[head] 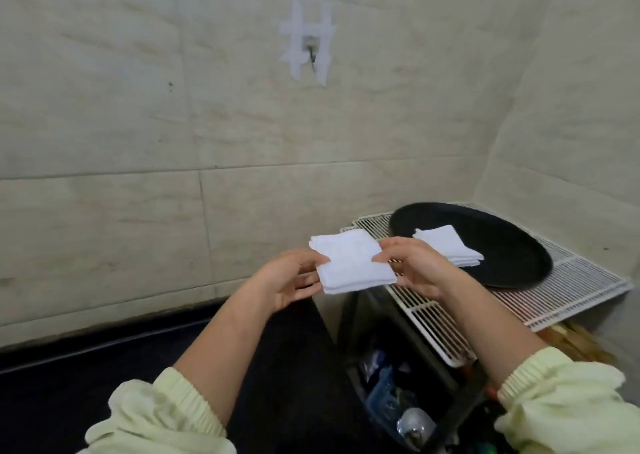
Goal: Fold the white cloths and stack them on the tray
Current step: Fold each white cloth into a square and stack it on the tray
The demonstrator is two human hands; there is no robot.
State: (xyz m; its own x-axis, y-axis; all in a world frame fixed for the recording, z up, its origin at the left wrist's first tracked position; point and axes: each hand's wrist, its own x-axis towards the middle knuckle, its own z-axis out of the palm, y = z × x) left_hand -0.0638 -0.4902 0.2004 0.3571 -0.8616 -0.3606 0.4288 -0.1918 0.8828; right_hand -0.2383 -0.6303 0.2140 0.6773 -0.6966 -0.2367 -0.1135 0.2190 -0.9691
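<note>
Both hands, left (pixel 294 277) and right (pixel 412 266), pinched a folded cloth (pixel 349 266) in the air beside the tray (pixel 512 245). Folding seemed finished; next, it should be laid squarely on the stack (pixel 446 245) already there.

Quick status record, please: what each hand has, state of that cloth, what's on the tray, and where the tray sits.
left hand: pinches the held cloth's left edge
right hand: pinches its right edge
held cloth: white, folded, in the air, left of the tray
tray: black, round, on the wire rack
on tray: folded cloth stack, count unclear
</note>
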